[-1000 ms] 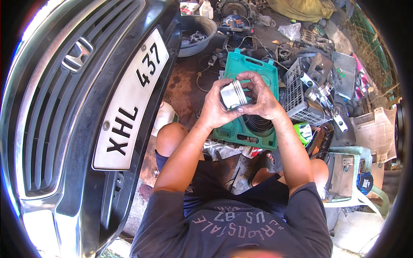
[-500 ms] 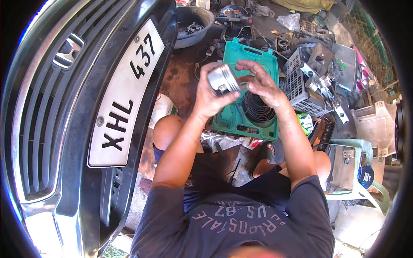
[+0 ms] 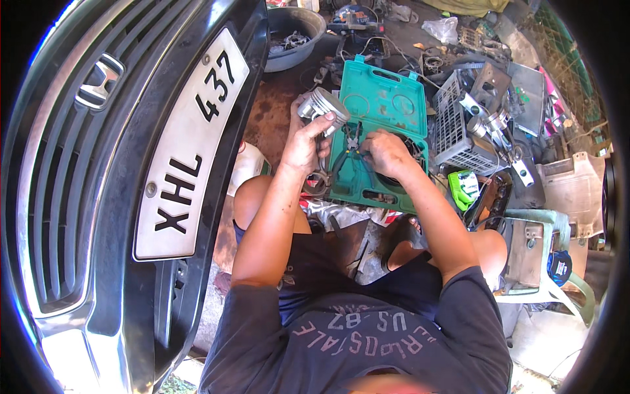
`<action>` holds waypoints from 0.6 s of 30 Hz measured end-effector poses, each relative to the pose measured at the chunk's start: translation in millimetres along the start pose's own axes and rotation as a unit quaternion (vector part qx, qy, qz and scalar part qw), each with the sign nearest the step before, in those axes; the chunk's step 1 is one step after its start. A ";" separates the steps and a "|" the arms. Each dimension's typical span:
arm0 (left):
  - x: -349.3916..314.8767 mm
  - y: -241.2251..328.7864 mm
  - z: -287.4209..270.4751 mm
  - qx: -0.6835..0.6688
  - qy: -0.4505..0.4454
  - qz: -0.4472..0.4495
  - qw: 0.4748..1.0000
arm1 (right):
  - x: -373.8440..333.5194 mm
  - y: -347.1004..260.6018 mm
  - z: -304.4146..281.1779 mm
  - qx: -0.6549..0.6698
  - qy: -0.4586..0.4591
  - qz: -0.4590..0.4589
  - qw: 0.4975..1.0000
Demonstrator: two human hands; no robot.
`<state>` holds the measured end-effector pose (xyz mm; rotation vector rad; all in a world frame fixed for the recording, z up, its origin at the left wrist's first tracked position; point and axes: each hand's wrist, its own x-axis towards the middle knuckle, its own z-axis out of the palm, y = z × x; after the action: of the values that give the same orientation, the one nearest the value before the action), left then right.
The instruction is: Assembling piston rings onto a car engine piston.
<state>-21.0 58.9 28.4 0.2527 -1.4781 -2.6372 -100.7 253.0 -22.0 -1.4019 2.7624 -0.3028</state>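
Observation:
My left hand (image 3: pixel 302 146) is wrapped round a silver engine piston (image 3: pixel 323 104), thumb pressed against its side. A connecting rod hangs below it, its ring-shaped big end (image 3: pixel 317 182) by the edge of an open green plastic tool case (image 3: pixel 384 98). Inside the case lies a pair of pliers (image 3: pixel 352 143) with dark handles. Beside them, my right hand (image 3: pixel 388 153) is low over the case with its fingers curled together. What those fingers hold, if anything, is hidden. Dark thin rings (image 3: pixel 415 146) show partly behind that hand.
A black car front with grille (image 3: pixel 98 164) stands close on my left. Ahead is a grey basin (image 3: pixel 295 52) with metal parts. A grey crate (image 3: pixel 453 125) and more pistons with rods (image 3: pixel 492 125) lie to the right, near a pale green plastic chair (image 3: pixel 558 230).
My right hand has moved away from the piston and down to the case. My left hand has shifted slightly left and tilted the piston, so its rod now shows.

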 end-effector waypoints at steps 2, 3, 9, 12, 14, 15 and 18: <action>0.8 -0.2 0.2 -0.013 0.001 -0.016 1.000 | 0.1 2.6 4.6 -0.001 0.012 -0.015 1.000; 1.7 -0.1 0.3 -0.025 0.002 -0.033 0.999 | -0.1 4.3 6.1 0.002 0.015 -0.015 1.000; 8.7 -8.7 -10.3 -0.066 0.016 -0.100 0.993 | -0.2 8.0 13.2 0.013 0.029 -0.029 0.999; 7.7 -7.1 -6.3 -0.028 0.036 -0.117 0.992 | -0.2 8.6 4.0 0.053 0.052 -0.015 0.997; 8.8 -5.2 -8.7 -0.024 0.033 -0.130 0.991 | 3.1 3.7 -17.8 0.109 0.036 0.061 0.991; 8.9 -4.5 -11.3 -0.019 0.029 -0.147 0.989 | 5.9 -0.8 -28.5 0.110 0.035 0.056 0.992; 9.0 -3.5 -7.5 -0.016 0.016 -0.165 0.986 | 9.4 -0.4 -45.5 0.343 0.203 0.025 0.917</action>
<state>-28.4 52.9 20.7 0.5821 -1.4965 -2.8878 -111.1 252.5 23.2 -1.1558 2.5122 -1.5317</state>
